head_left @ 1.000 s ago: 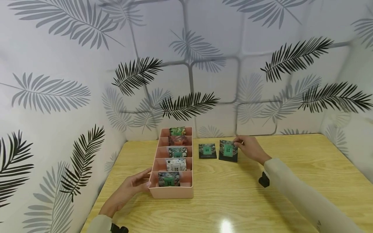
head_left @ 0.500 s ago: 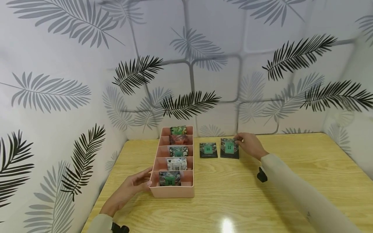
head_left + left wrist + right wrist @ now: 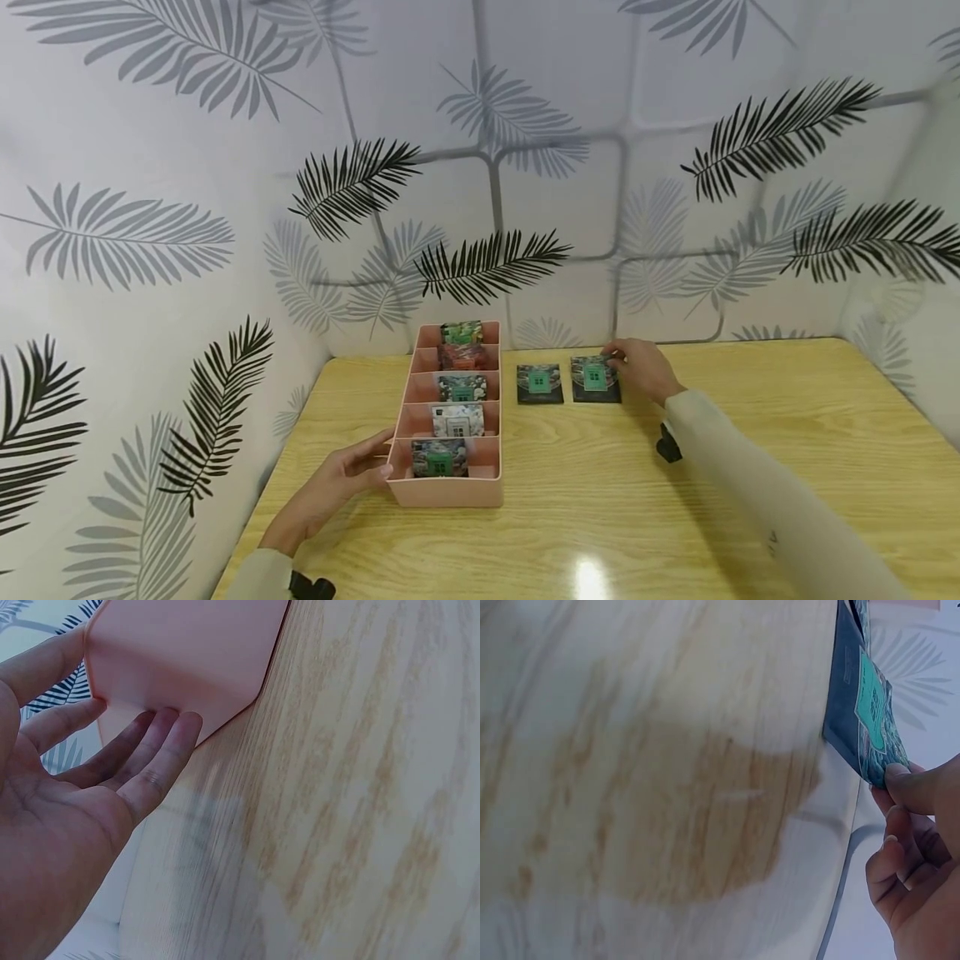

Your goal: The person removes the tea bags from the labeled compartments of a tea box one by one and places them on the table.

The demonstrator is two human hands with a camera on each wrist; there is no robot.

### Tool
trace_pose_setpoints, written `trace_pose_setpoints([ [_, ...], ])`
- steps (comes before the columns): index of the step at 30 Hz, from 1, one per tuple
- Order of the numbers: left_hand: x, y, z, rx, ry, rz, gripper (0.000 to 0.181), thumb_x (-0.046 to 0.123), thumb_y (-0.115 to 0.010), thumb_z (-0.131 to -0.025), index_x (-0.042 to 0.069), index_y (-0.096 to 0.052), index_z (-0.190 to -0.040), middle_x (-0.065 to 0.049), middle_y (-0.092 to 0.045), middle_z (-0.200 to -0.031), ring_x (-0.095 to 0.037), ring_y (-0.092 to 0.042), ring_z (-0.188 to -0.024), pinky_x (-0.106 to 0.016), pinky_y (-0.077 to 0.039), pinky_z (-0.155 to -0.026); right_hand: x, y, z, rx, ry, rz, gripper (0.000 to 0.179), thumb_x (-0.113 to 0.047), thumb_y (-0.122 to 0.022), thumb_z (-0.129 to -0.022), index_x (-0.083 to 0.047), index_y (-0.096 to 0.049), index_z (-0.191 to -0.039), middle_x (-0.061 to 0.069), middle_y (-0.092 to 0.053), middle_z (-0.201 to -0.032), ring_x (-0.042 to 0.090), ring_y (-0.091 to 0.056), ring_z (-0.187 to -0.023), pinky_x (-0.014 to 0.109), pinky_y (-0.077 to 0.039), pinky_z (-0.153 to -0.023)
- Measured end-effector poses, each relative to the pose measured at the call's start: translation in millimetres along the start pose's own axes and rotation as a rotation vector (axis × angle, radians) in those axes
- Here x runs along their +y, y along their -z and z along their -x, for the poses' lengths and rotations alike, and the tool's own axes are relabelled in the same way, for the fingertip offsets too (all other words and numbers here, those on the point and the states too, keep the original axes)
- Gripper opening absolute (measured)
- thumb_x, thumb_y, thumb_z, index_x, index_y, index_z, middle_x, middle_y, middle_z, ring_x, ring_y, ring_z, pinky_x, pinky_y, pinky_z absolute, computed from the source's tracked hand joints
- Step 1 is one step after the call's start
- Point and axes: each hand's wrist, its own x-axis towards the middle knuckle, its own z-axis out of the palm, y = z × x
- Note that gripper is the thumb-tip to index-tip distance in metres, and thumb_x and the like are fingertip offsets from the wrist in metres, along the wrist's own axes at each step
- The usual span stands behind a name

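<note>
My left hand rests against the near left corner of a pink divided box. In the left wrist view, its fairly straight fingers touch the box's outer wall. At the back of the table, my right hand pinches the upper right corner of a dark sachet with a green label. The right wrist view has the thumb on the sachet's face, with that corner lifted off the table and the others lower. A similar dark sachet lies flat just left of it.
The box's compartments stand in one row and hold several upright sachets: a green one, a red one, a white one and dark ones such as the nearest. A leaf-patterned wall borders the wooden table behind and left.
The sachet in my right hand has tipped back from leaning up to lying nearly flat beside the other one. My left hand keeps its place at the box.
</note>
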Motion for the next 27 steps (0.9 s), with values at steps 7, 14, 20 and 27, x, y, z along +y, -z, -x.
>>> trace_pose_setpoints([
  [7,2.7,-1.3,1.3,0.005,0.008,0.009,0.058,0.027,-0.060,-0.095,0.027,-0.037,-0.148,-0.011,-0.044,-0.143,-0.027,-0.047,-0.126,-0.047,-0.045,-0.097,-1.6,-2.6,-2.1,-0.014,-0.023,-0.002,0.019,-0.001,-0.061,-0.091,-0.004,-0.070,-0.108,0.014,-0.069,-0.101,0.031,-0.063,-0.092,0.047,-0.051,-0.079],
  [14,2.3,-0.6,1.3,-0.001,0.005,0.005,0.058,0.026,-0.060,-0.095,0.027,-0.037,-0.148,-0.011,-0.044,-0.143,-0.028,-0.046,-0.127,-0.047,-0.045,-0.097,-2.2,-6.7,-2.9,-0.020,-0.033,-0.005,0.021,-0.001,-0.060,-0.091,-0.002,-0.067,-0.112,0.017,-0.068,-0.099,0.031,-0.064,-0.089,0.045,-0.052,-0.073],
  [20,2.8,0.1,-0.3,0.001,-0.003,-0.001,0.057,0.027,-0.061,-0.095,0.028,-0.038,-0.148,-0.010,-0.045,-0.141,-0.027,-0.047,-0.126,-0.045,-0.047,-0.095,1.3,-7.9,-4.6,-0.040,-0.044,-0.029,0.030,-0.006,-0.062,-0.093,-0.002,-0.060,-0.122,0.018,-0.068,-0.099,0.030,-0.064,-0.085,0.040,-0.050,-0.065],
  [27,-0.9,0.6,-0.2,-0.019,-0.021,-0.010,0.060,0.025,-0.059,-0.096,0.022,-0.034,-0.150,-0.015,-0.043,-0.143,-0.029,-0.047,-0.126,-0.042,-0.048,-0.094,9.6,-11.6,-6.8,-0.050,-0.044,-0.019,0.028,-0.009,-0.062,-0.093,-0.003,-0.061,-0.120,0.016,-0.066,-0.097,0.027,-0.062,-0.082,0.040,-0.049,-0.067],
])
